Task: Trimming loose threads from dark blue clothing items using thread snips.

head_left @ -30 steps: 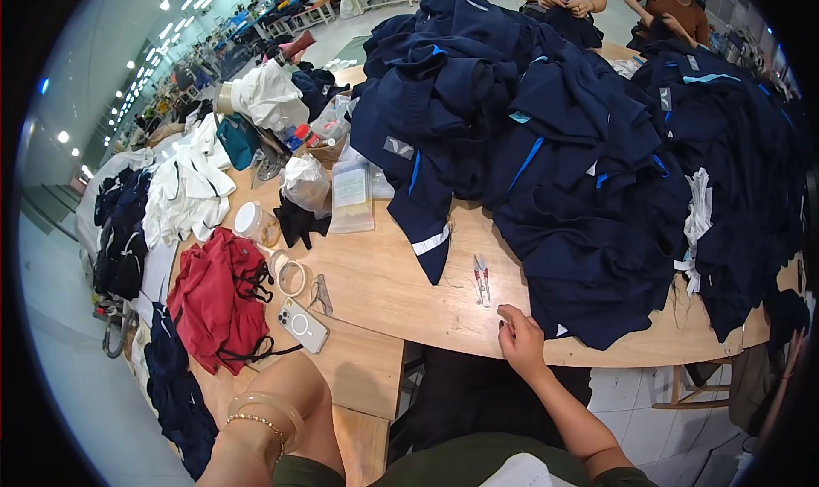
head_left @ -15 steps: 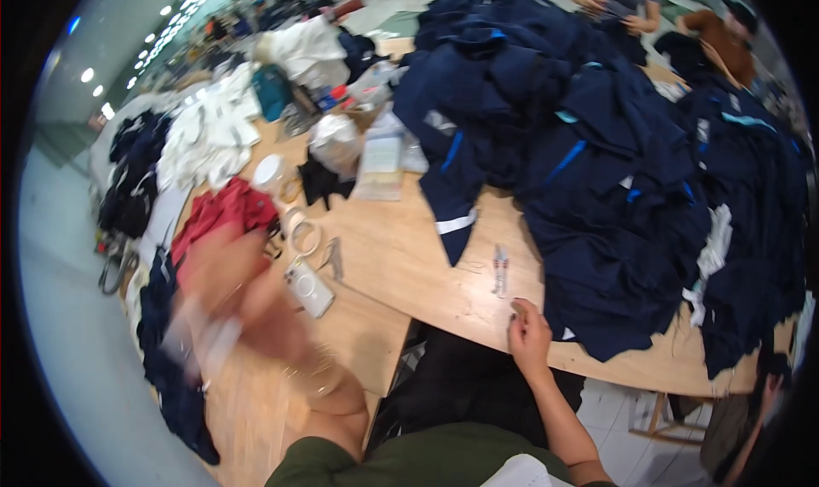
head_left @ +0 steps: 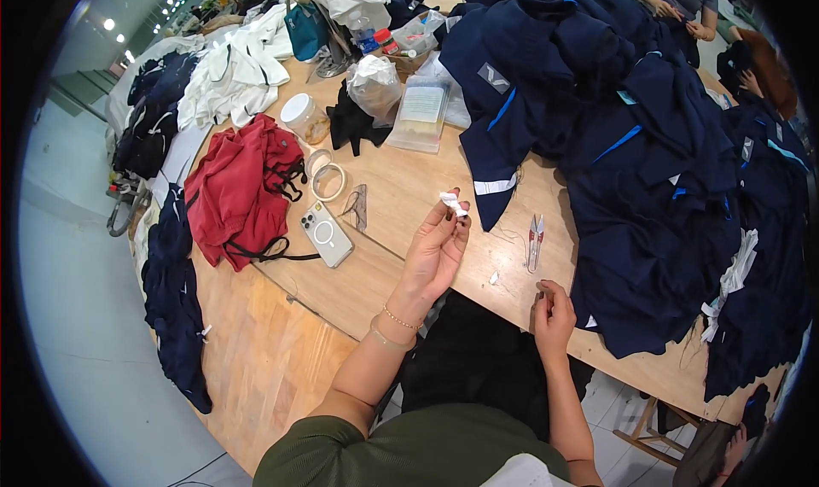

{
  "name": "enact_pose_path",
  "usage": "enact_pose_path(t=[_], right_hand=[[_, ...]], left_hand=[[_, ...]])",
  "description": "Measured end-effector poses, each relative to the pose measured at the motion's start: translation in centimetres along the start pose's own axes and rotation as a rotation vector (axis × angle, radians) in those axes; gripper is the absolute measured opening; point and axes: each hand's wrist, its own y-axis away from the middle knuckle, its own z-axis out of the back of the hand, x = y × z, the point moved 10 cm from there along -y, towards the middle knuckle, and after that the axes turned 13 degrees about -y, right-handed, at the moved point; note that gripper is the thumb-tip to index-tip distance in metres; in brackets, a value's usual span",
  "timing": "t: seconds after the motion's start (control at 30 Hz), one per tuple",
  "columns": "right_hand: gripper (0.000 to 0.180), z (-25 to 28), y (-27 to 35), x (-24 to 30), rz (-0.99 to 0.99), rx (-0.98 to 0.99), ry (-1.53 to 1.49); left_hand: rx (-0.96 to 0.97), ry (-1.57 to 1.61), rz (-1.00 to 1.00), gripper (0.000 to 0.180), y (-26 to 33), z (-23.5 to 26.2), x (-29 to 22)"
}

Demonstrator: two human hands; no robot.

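Over the table's near edge, my left hand is raised, its fingertips pinching a small crumpled white scrap. Whether the scrap is cloth or paper I cannot make out. At the table's front edge rests my right hand, fingers loosely bent, thumb apart, nothing visible in it. Just beyond it lie red-handled thread snips, with a tiny white bit and loose threads close by. A big heap of navy garments with blue and white trims fills the right side; one white-banded piece points toward my left hand.
Left of my hand are a phone, tape rolls, clear glasses and a red garment. Farther back stand a lidded jar and plastic bags. White clothes lie far left. Another person stands beyond the heap.
My left hand has swung from the left, near the red garment, to the middle of the table; it was blurred before. The right hand stays by the snips. The view has shifted.
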Motion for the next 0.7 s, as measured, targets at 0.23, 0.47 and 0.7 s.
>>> enact_pose_path(t=[0.23, 0.47, 0.7], right_hand=[[0.023, -0.2, 0.1, 0.5, 0.029, 0.027, 0.003], [0.022, -0.3, 0.1, 1.1, 0.072, 0.019, 0.026], [0.019, -0.4, -0.4, 1.8, 0.145, 0.023, 0.035]], left_hand=[[-0.159, -0.045, 0.049, 0.018, 0.3, 1.0, 0.4], [-0.067, -0.271, -0.132, 0.025, 0.5, -1.1, -2.1], [0.743, 0.391, -0.725, 0.024, 11.3, -21.5, -16.6]])
